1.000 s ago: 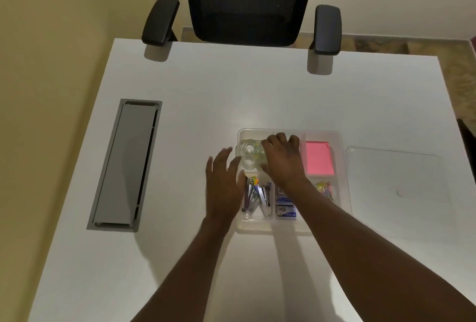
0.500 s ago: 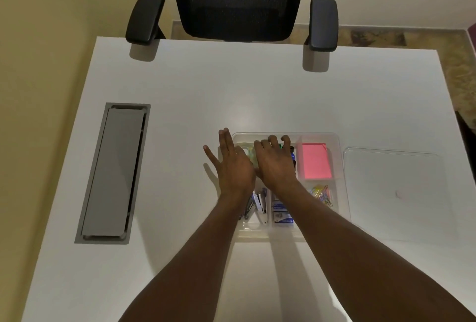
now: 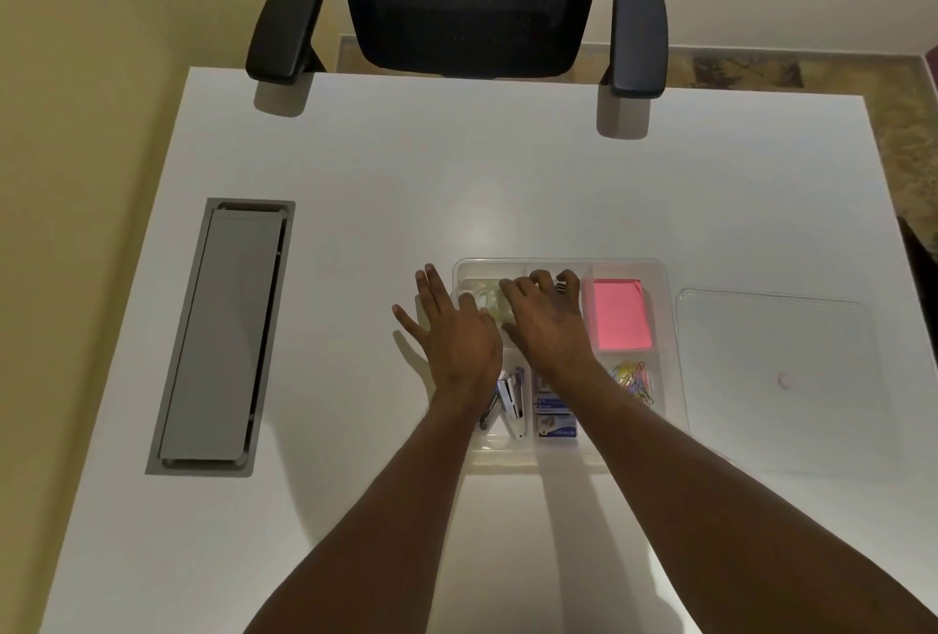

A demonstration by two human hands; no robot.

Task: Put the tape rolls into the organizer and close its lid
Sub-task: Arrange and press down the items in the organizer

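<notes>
In the head view, our left hand [image 3: 457, 336] is spread flat and our right hand [image 3: 545, 324] rests loosely, grasping nothing, on the tape rolls [image 3: 488, 301] inside the organizer [image 3: 672, 329], leaving 1 lid [image 3: 776, 379] unfitted beside it.

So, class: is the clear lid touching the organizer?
Apart. The head view shows the lid lying flat on the table, with a strip of white surface between it and the organizer.

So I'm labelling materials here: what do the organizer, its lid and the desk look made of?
Organizer: clear, glossy plastic, contents visible through its walls. Lid: the same clear plastic, the desk showing through it. Desk: smooth white laminate, probably, with a soft sheen.
</notes>
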